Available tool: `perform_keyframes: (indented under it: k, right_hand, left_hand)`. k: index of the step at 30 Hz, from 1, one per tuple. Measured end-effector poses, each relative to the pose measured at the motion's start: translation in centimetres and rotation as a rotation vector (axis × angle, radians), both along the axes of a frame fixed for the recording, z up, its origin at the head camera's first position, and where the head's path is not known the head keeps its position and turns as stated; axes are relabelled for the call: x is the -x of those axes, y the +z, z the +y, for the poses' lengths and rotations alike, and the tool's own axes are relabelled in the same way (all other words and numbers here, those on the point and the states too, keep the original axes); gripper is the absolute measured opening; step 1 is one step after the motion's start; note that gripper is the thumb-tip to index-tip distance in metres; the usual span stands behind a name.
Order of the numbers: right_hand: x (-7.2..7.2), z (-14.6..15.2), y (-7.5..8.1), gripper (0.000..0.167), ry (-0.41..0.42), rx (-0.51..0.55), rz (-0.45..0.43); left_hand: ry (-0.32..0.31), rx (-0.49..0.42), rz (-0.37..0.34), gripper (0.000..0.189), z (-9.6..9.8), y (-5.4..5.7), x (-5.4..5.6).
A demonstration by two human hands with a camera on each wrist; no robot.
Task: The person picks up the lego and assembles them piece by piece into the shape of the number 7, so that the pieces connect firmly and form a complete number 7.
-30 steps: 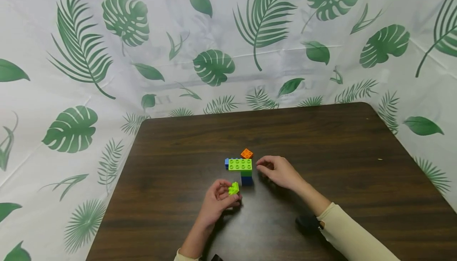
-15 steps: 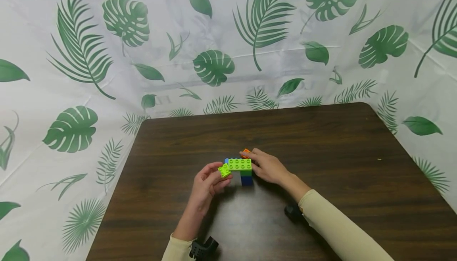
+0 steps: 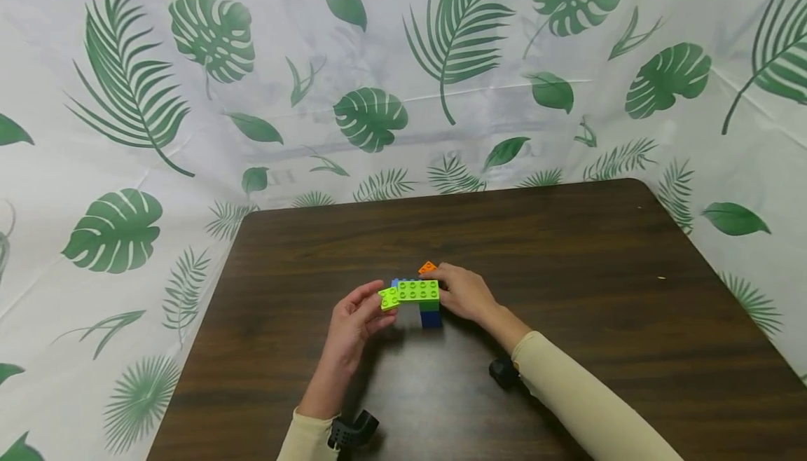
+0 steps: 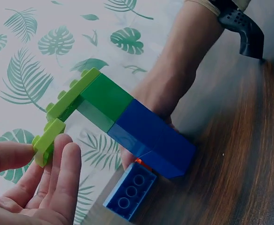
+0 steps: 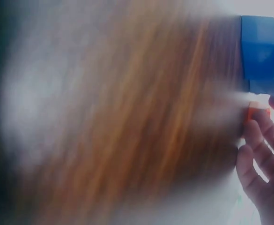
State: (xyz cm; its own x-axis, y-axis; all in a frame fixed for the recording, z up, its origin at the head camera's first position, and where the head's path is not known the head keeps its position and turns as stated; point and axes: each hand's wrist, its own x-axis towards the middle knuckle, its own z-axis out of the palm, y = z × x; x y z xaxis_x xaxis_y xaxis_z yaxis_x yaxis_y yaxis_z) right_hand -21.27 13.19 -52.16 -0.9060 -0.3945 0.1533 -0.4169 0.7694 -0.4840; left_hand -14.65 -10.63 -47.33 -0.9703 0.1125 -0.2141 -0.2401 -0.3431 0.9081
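My left hand [image 3: 349, 324] pinches a small lime green brick [image 3: 389, 298] between thumb and fingertips, at the left end of a longer lime brick [image 3: 418, 289]. That long brick tops a stack, with a green brick [image 4: 104, 103] under it and dark blue bricks [image 4: 151, 138] at the base, and juts out leftward. My right hand [image 3: 468, 293] grips the stack from the right, fingers reaching round its back; their tips are partly hidden. An orange brick [image 3: 428, 267] lies just beyond these fingers. Behind the stack is a blue brick [image 4: 129, 191], its round-ringed face showing in the left wrist view.
All of it stands on a dark wood-grain table [image 3: 302, 251]. A white leaf-print cloth [image 3: 473, 62] hangs behind and along the sides. Black wrist cameras sit on the left wrist [image 3: 353, 429] and right wrist [image 3: 503, 373].
The left hand has brought the small lime brick up and left to the long lime brick's end. The right hand has moved left, from beside the stack onto its right and back.
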Motion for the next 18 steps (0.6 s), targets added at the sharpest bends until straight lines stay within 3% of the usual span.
perform_keyframes:
  k: [10, 18]
  right_hand:
    - [0.0, -0.1, -0.1, 0.026, -0.014, 0.005, -0.051]
    - [0.0, 0.2, 0.2, 0.021, -0.012, 0.012, -0.052]
  left_hand:
    - [0.041, -0.049, -0.074, 0.031, 0.0, 0.0, 0.7]
    - [0.077, -0.154, -0.060, 0.021, 0.8, 1.0, 0.6]
